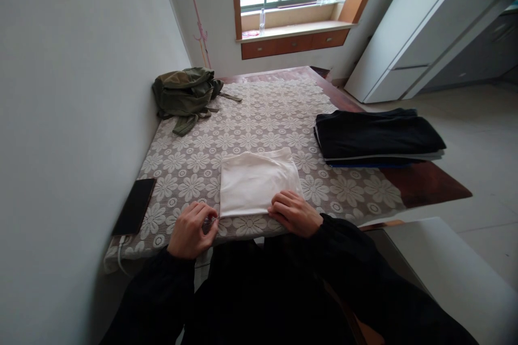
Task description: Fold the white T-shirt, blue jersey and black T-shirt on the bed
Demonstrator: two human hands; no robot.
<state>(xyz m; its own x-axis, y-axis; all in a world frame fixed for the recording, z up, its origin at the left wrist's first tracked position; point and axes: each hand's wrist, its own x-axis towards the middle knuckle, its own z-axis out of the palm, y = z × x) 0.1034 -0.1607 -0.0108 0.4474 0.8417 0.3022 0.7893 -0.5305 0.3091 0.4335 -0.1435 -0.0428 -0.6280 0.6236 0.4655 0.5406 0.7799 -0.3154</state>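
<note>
A folded white cloth [253,180] lies on the lace tablecloth [226,129], close to the table's front edge. Its far edge is slightly uneven and its right side a little rumpled. At the near left corner, my left hand [192,230] has its thumb and index finger bent together in a pinch, the tips at the cloth's corner. My right hand [295,213] rests on the near right part, with curled fingers gripping the cloth by its front edge; the fabric under that palm is hidden.
Left of the cloth lies a dark phone [135,206] with a white cable [121,250]. A green backpack [186,91] sits against the wall. Folded dark clothes [378,136] are stacked at the table's right edge. A white surface [465,264] stands at the lower right.
</note>
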